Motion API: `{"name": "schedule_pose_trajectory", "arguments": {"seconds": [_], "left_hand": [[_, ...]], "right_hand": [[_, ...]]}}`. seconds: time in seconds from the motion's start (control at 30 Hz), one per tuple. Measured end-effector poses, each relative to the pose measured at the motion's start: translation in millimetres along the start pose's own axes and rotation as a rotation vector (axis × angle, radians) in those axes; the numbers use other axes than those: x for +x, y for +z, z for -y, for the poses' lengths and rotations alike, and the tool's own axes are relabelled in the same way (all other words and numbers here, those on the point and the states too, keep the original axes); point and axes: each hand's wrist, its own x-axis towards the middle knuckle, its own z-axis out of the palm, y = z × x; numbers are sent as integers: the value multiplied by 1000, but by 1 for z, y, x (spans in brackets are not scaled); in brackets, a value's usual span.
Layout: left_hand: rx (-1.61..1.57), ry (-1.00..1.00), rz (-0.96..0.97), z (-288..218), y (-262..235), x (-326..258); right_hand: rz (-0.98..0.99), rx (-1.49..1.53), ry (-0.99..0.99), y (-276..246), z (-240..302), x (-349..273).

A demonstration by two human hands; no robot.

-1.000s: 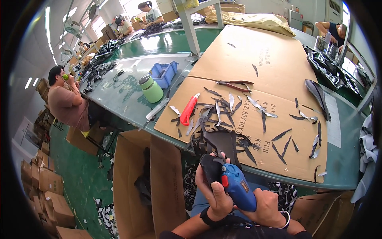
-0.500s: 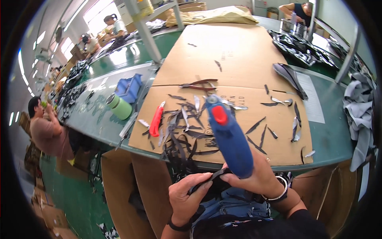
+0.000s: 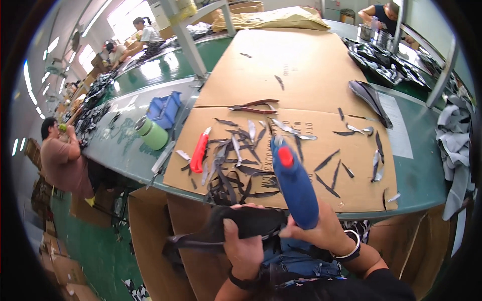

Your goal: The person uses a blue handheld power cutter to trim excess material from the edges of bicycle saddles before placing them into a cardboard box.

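Observation:
My left hand [image 3: 244, 253] grips a black, curved fabric piece [image 3: 248, 221] in front of the table edge, thumb on top and fingers behind it. A long edge of the piece trails off to the left, blurred. My right hand [image 3: 329, 232] is wrapped round a blue handheld power tool [image 3: 297, 193] with a red button, its narrow tip pointing away over the cardboard. The fingertips of that hand are close to the piece's right end; whether they touch it I cannot tell. Beyond lie black and grey trimmed strips [image 3: 228, 186].
A cardboard sheet [image 3: 301, 55] covers the table's middle. On it lie red-handled pliers [image 3: 253, 106], a red utility knife [image 3: 200, 152] and a grey-black curved piece [image 3: 370, 103]. Left stand a green bottle [image 3: 151, 133] and a blue bin [image 3: 164, 110]. Several people work around.
The black piece has come up into view and spread to the left, my left hand turning with it. The blue tool has shifted slightly right and down.

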Motion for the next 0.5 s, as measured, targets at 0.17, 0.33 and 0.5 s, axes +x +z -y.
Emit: {"name": "schedule_pose_trajectory", "arguments": {"seconds": [0.17,0.33,0.5], "left_hand": [[132,263,-77,-39,-15,25],[184,370,-155,-54,-20,25],[241,383,-104,-55,-18,25]], "right_hand": [[68,-602,-203,4,-33,-26],[93,-827,-358,8,-38,-35],[129,-797,-385,8,-31,-33]]}}
